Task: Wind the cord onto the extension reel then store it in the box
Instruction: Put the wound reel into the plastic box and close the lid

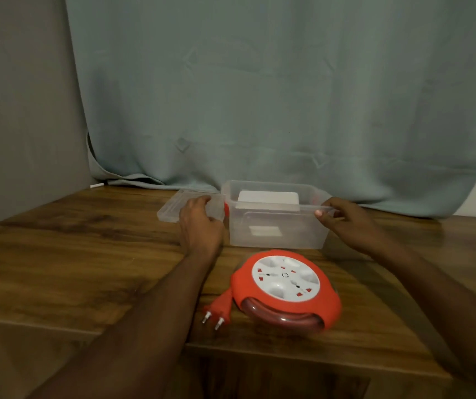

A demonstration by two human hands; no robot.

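An orange extension reel [286, 303] with a white socket face lies flat on the wooden table, near the front. Its dark red cord [281, 315] shows coiled inside the clear rim. The orange plug [216, 309] sticks out at the reel's left. Behind the reel stands an open clear plastic box [277, 236] with orange latches. The clear lid [172, 210] lies flat to the left of the box. My left hand [200, 226] holds the lid at its near right corner. My right hand [343, 218] pinches the box's front right rim, thumb on the near side.
A white block [268, 198] lies inside the box at its far side. A pale green curtain [259, 96] hangs right behind the box. The table [72, 254] ends at a front edge just below the reel. A small white object [97, 186] lies at the back left.
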